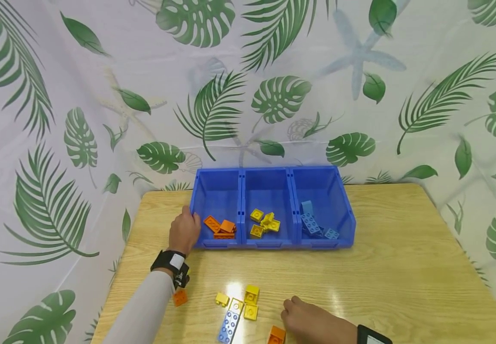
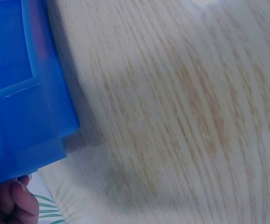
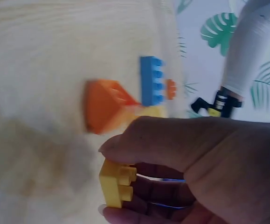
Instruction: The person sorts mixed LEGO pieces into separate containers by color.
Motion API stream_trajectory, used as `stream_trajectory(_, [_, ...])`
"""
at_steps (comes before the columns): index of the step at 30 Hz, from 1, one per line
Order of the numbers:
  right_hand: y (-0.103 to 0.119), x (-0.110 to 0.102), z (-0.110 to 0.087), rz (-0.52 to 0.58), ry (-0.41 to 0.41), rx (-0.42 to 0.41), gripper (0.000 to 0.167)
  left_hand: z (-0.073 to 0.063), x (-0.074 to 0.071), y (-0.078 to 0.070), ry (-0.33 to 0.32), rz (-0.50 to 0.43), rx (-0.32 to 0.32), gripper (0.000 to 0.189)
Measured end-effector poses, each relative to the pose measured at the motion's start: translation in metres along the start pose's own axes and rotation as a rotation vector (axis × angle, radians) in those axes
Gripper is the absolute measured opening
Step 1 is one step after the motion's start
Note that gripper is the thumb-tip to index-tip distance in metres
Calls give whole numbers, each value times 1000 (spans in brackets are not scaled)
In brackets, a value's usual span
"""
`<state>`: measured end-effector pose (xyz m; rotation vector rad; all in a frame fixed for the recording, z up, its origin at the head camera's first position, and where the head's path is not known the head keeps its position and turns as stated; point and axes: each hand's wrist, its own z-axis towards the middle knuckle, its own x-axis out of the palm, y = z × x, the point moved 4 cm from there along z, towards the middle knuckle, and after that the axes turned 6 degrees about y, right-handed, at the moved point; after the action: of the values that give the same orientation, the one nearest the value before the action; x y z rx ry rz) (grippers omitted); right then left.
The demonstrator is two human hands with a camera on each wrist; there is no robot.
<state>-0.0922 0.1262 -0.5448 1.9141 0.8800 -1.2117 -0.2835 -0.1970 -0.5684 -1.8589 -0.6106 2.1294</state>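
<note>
At the left end of the blue three-compartment bin (image 1: pixel 351 224), my left hand (image 1: pixel 184 231) grips the side wall; its curled fingers (image 2: pixel 20 200) show against the bin's edge in the left wrist view. My right hand (image 1: pixel 312 319) is low over the front of the table. Between its thumb and fingers it pinches a small yellow toy brick (image 3: pixel 110 184), studs facing the palm, which the head view hides. Just left of that hand lies an orange brick (image 1: pixel 276 334).
Orange bricks (image 1: pixel 227 226) lie in the bin's left compartment, yellow ones (image 1: pixel 256 231) in the middle, blue ones (image 1: pixel 310 223) in the right. On the table are a blue brick (image 1: pixel 229 327), several yellow bricks (image 1: pixel 250 312) and another orange brick (image 1: pixel 180 297). A leaf-patterned cloth (image 1: pixel 230 110) hangs behind.
</note>
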Motion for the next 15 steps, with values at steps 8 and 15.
stream_trajectory(8, [-8, -44, -3, -170, -122, 21, 13, -1, -1, 1, -16, -2, 5, 27])
stream_trajectory(15, [-26, -77, 1, -207, -216, 35, 14, -2, 0, 2, -22, 0, 17, 27])
